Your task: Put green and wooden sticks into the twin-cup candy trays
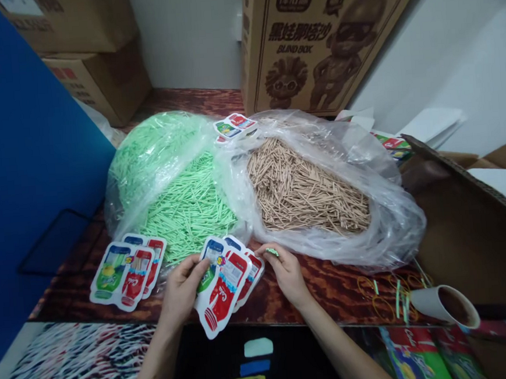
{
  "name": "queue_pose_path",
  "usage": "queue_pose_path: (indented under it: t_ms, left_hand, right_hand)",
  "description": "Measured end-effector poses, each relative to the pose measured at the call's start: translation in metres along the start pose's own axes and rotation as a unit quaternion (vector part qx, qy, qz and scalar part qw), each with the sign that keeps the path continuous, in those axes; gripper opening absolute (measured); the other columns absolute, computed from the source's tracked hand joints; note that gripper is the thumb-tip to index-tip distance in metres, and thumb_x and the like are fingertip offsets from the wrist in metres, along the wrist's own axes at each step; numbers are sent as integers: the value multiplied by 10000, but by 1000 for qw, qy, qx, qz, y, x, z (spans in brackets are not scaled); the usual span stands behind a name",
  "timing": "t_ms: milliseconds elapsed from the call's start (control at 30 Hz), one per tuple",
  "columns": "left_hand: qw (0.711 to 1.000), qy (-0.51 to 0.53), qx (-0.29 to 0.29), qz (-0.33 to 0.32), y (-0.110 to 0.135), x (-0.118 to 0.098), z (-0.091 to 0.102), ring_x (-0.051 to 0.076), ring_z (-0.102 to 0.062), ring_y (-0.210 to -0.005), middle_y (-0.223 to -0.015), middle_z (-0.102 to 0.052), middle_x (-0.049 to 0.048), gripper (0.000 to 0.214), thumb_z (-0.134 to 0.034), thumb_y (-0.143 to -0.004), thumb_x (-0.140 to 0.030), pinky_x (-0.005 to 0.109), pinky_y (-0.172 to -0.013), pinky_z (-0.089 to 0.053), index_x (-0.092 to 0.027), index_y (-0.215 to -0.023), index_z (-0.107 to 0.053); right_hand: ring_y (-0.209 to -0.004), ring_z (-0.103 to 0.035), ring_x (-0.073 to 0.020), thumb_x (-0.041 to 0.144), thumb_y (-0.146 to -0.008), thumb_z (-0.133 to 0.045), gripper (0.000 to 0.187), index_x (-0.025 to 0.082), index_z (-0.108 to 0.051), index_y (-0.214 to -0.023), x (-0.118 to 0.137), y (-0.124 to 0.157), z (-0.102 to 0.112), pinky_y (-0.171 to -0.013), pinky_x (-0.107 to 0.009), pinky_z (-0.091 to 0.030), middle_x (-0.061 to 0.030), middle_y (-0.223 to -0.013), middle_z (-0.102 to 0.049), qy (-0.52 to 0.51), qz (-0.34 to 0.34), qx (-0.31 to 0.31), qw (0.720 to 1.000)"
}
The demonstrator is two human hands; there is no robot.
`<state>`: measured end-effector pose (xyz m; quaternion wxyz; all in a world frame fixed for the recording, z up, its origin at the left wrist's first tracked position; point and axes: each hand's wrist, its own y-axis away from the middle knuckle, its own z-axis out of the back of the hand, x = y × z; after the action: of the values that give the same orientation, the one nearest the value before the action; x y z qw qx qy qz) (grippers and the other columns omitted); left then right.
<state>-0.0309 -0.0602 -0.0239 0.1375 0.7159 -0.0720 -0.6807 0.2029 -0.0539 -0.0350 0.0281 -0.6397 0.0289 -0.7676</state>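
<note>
My left hand is closed on a printed card shaped like a green lemon-drink bottle and a red cola bottle. More such cards fan out behind it. My right hand is beside their right edge, fingers curled round a small bunch of green sticks whose ends show. Left of my left hand, similar cards lie overlapping against a clear bag of thin green sticks. A second clear bag, full of brown sticks, lies open beyond my right hand.
Small cards rest on top between the bags. A paper cup lies tipped at right, near rubber bands and loose sticks. A large carton and stacked boxes stand behind. An open cardboard box is at right.
</note>
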Motion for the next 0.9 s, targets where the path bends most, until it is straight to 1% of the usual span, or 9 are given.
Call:
queue_pose_path:
  t_ms: [100, 267, 367, 500, 633, 733, 800, 867, 900]
  left_hand:
    - [1000, -5, -7, -15, -3, 0, 1, 124, -556, -617, -699, -647, -16, 251, -724, -720, -406, 191, -562, -453, -173, -796, -670]
    - [1000, -1, -5, -3, -1, 2, 4, 122, -547, -612, -696, -636, -19, 248, -716, -727, -408, 189, -553, -445, -173, -795, -670]
    - [1000, -9, -2, -6, 1, 2, 6, 129, -553, -623, -704, -645, -12, 255, -704, -739, -413, 193, -560, -447, -171, -819, -681]
    - [1000, -1, 2, -8, 3, 1, 8, 128, -555, -624, -707, -647, -12, 261, -705, -735, -421, 194, -566, -450, -169, -794, -676]
    - [1000, -4, -1, -6, 4, 1, 10, 130, -556, -626, -706, -643, -7, 283, -707, -727, -434, 198, -568, -451, -161, -797, -682]
    - [1000, -13, -2, -12, 4, 2, 9, 130, -551, -630, -703, -639, -7, 276, -704, -730, -431, 198, -572, -447, -162, -788, -683]
    - [1000, -10, 4, -12, 3, 2, 6, 135, -552, -630, -693, -636, -7, 278, -702, -728, -437, 203, -573, -449, -163, -774, -680]
    - [1000, -4, 7, -12, 2, 0, 3, 140, -551, -627, -687, -634, -4, 286, -699, -725, -445, 209, -573, -451, -162, -762, -680]
    - [1000, -4, 7, -14, 1, -1, 2, 142, -551, -628, -687, -633, -1, 288, -700, -723, -445, 211, -576, -452, -161, -757, -681]
  right_hand:
    - [-831, -610, -173, 240, -903, -494, 156, 203, -639, -860, 5, -4, -4, -789, -268, -440, -18, -841, -667, -2, 7, 16, 1000]
    - [-830, -613, -171, 235, -906, -488, 159, 204, -640, -870, 14, -14, -10, -785, -262, -434, -15, -847, -670, 1, 13, 40, 999]
    - [-826, -609, -165, 240, -903, -496, 148, 203, -633, -861, 17, -24, -13, -782, -255, -435, -11, -835, -658, -4, 21, 54, 998]
    - [-825, -604, -163, 233, -901, -493, 145, 202, -627, -854, 22, -35, -18, -782, -256, -435, -10, -826, -647, -6, 32, 77, 997]
    - [-811, -608, -161, 247, -892, -498, 147, 199, -627, -840, 28, -44, -23, -762, -254, -445, -12, -812, -653, -8, 39, 86, 996]
    - [-773, -619, -158, 278, -884, -503, 143, 194, -619, -882, 31, -59, -35, -737, -258, -463, -13, -785, -660, -29, 27, 93, 995]
    - [-697, -614, -146, 281, -880, -489, 171, 192, -611, -961, 32, -76, -49, -695, -257, -470, -6, -760, -659, -33, 19, 116, 993]
    - [-619, -593, -134, 266, -871, -473, 207, 195, -601, -1018, 32, -97, -64, -653, -255, -466, 6, -738, -656, -12, 30, 144, 989]
    - [-592, -584, -132, 255, -865, -468, 209, 198, -602, -1015, 32, -108, -70, -638, -254, -461, 10, -728, -656, 8, 39, 154, 987]
